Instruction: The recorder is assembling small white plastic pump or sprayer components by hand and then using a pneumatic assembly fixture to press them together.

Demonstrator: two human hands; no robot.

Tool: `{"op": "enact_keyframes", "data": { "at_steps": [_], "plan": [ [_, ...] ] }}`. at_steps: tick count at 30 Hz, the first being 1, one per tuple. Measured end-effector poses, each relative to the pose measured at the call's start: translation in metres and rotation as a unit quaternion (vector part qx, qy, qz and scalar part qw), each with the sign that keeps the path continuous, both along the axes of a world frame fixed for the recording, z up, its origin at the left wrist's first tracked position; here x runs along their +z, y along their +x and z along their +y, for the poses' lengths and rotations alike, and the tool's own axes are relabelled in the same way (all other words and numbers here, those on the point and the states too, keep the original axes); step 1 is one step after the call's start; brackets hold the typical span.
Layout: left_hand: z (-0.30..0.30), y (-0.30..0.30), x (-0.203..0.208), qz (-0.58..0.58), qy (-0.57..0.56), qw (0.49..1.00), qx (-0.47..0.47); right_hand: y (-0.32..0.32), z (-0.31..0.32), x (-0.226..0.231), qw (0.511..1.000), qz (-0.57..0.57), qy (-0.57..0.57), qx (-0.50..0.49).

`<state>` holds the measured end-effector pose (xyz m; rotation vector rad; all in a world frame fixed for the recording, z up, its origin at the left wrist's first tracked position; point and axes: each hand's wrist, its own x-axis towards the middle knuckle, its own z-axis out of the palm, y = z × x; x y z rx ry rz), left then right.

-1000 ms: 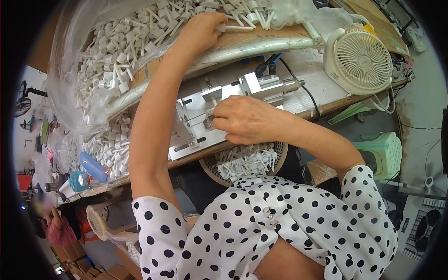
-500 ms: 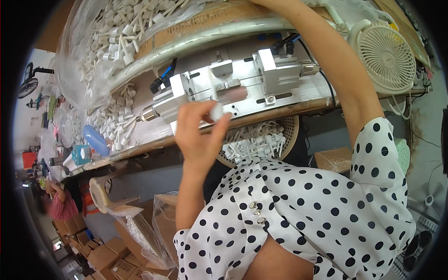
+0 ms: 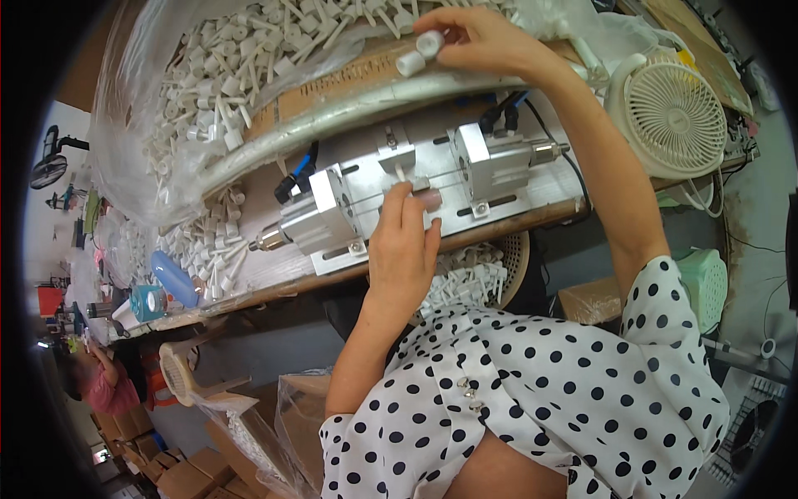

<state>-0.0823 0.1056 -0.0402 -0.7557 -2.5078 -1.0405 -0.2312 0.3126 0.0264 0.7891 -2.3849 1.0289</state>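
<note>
My left hand (image 3: 403,245) is at the middle of a silver metal fixture (image 3: 337,208), fingers closed over a white plastic part. Only the part's thin stem (image 3: 400,172) shows past my fingertips; the rest is hidden under them. Beyond the fixture, my right hand (image 3: 478,41) pinches a white plastic part with a round head (image 3: 429,43). A second white cylinder (image 3: 411,63) hangs right beside it; whether my fingers grip that one too, I cannot tell. A heap of similar white stemmed parts (image 3: 249,50) lies near my right hand in a plastic-lined box.
A beige fan (image 3: 677,121) stands at the right. Under the bench edge sits a round basket (image 3: 519,258) of white parts. More loose parts (image 3: 208,249), a blue plastic piece (image 3: 173,279) and a teal container (image 3: 148,303) lie left. A person in pink (image 3: 112,387) is far left.
My left hand has moved right with its white part, onto the fixture's middle. My right hand, beyond the upper edge before, has come back into view with white plastic.
</note>
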Motion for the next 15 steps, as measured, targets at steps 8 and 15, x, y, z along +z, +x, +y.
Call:
{"op": "enact_keyframes", "data": {
  "at_steps": [8,15],
  "plan": [
    [-0.009,-0.008,0.009,-0.011,-0.065,0.997,-0.041,0.055,0.004,-0.004,0.997,-0.055,-0.034,-0.034],
    [0.016,-0.131,0.077,0.268,-0.032,0.961,-0.062,0.129,-0.036,-0.021,0.989,0.022,0.011,0.144]
  ]
}}
